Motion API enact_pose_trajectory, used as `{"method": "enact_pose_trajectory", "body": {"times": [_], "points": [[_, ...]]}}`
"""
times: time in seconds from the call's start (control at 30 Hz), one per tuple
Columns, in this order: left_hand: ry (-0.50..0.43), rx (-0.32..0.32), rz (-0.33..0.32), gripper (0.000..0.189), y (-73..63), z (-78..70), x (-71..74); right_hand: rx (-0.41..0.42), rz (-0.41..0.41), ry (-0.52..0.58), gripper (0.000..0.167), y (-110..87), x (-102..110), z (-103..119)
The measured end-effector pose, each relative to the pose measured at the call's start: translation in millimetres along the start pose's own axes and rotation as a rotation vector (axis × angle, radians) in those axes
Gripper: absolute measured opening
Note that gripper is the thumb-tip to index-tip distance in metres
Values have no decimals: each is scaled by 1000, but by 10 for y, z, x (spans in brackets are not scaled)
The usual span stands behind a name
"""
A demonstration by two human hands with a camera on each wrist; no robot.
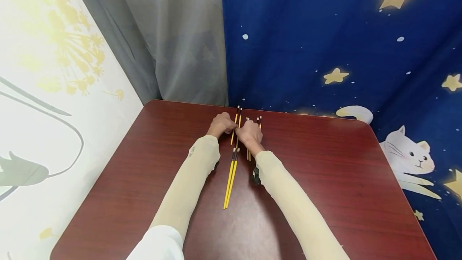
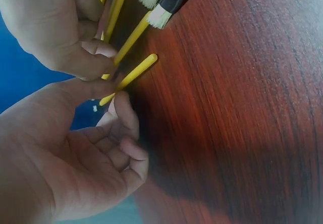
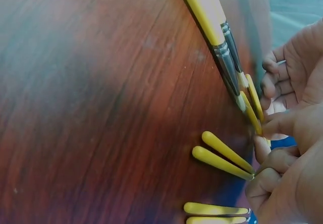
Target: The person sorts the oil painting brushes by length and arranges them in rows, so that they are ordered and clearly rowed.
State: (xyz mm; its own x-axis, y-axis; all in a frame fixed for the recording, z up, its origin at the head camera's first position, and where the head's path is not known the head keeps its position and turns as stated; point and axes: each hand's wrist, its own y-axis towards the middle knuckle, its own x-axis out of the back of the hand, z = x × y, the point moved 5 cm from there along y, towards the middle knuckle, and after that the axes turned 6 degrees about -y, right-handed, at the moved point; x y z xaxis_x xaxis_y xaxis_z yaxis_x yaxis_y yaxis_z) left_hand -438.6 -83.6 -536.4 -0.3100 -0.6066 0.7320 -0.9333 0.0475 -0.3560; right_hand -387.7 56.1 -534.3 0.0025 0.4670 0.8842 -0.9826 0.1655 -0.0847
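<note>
Two yellow-handled paintbrushes lie side by side at the far side of the table, bristles away from me. My left hand (image 1: 221, 124) pinches the handle of the left paintbrush (image 2: 140, 71) between thumb and finger. Beside it, my right hand (image 1: 250, 132) pinches the right paintbrush (image 2: 132, 41) of that pair. The fingertips of both hands nearly meet. Nearer to me lies another pair of paintbrushes (image 1: 231, 177), bristles towards my hands. A further pair of paintbrushes (image 3: 222, 156) lies partly hidden beneath my right hand.
One more pair of paintbrushes (image 1: 260, 120) lies right of my right hand, partly covered by it. The reddish-brown table (image 1: 335, 179) has rounded corners. A grey curtain (image 1: 191, 51) and a blue star-patterned curtain (image 1: 288, 51) hang behind it; a white patterned one hangs left.
</note>
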Motion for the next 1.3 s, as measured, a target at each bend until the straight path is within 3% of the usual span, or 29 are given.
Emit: {"method": "enact_pose_trajectory", "body": {"times": [0.1, 0.2, 0.37, 0.7, 1.1, 1.3], "points": [[-30, -2, -7, 22, -300, -124, 99, 30, 7, -4, 27, -66, 13, 58], [-57, 1, 9, 22, -380, -137, 138, 57, 4, -15, 29, -89, 2, 98], [-90, 5, 48, 21, -362, -94, 146, 38, -23, -43, 30, -101, 0, 110], [-86, 89, 27, 15, -179, -54, 43, 15, -13, -52, 30, -85, -14, 66], [-174, -14, 57, 17, -330, -68, 96, 59, -57, -34, 53, -130, 64, 57], [-166, -9, 76, 20, -310, -55, 83, 104, -89, -3, 49, -140, 129, 29]]}}
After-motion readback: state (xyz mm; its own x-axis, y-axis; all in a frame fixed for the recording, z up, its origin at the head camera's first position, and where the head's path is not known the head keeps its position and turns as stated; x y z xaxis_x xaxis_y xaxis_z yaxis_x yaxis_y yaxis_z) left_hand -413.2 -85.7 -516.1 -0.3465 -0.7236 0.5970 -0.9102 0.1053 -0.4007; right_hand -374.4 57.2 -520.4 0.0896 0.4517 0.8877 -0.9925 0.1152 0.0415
